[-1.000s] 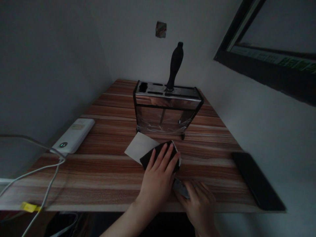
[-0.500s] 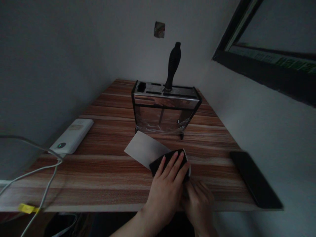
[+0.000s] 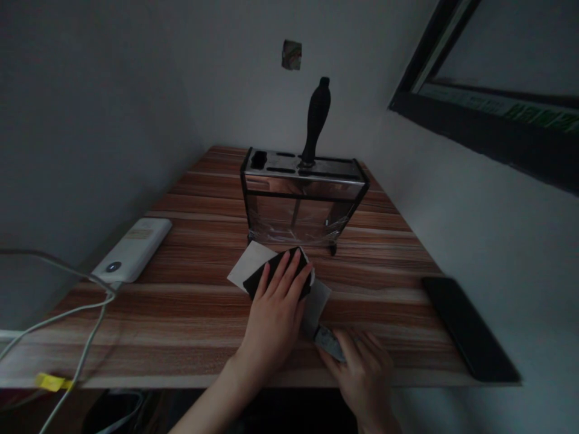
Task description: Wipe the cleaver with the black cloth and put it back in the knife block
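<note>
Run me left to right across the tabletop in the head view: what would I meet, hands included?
Yellow tag → white device → left hand → right hand → flat black slab.

The black-and-silver rack (image 3: pixel 307 185) tops a reddish-brown, pale-streaked tabletop (image 3: pixel 199 253); before it, a white-edged black pad (image 3: pixel 256 281), silver-grey blade (image 3: pixel 252 260), mottled grey handle (image 3: pixel 330 344); left, a white power bank (image 3: pixel 140 244); right, a black phone (image 3: pixel 470 328).
</note>
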Demonstrator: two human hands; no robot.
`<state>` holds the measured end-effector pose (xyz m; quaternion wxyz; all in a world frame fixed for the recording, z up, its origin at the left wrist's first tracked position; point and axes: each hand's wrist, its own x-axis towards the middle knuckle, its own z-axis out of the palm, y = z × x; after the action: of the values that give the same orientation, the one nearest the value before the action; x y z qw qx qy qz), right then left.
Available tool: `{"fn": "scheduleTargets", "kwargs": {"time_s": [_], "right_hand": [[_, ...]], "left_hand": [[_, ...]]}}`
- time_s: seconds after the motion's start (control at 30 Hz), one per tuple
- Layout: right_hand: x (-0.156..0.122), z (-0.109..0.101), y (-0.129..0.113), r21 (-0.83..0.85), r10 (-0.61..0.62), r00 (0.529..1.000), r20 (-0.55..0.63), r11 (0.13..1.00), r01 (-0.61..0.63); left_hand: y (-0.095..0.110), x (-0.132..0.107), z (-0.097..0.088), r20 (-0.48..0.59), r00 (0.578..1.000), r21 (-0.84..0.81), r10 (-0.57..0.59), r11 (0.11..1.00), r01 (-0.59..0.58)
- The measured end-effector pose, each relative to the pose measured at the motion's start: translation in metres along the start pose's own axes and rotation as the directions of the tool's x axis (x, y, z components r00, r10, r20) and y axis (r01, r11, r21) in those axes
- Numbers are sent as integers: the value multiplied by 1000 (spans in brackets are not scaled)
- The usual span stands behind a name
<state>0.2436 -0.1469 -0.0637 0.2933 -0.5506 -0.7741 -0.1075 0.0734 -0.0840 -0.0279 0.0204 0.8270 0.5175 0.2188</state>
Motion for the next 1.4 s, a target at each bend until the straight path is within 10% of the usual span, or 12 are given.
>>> {"fn": "scheduleTargets", "kwargs": {"time_s": [0.57, 1.4], "right_hand": [[1, 1, 0, 27, -22, 1000, -8, 999, 23], [0, 1, 0, 20, -1, 1000, 4, 1000, 1]], "left_hand": [[-64, 3, -11, -120, 975, -23, -185, 983, 184], [3, -9, 10, 17, 998, 36, 68, 997, -69]]}}
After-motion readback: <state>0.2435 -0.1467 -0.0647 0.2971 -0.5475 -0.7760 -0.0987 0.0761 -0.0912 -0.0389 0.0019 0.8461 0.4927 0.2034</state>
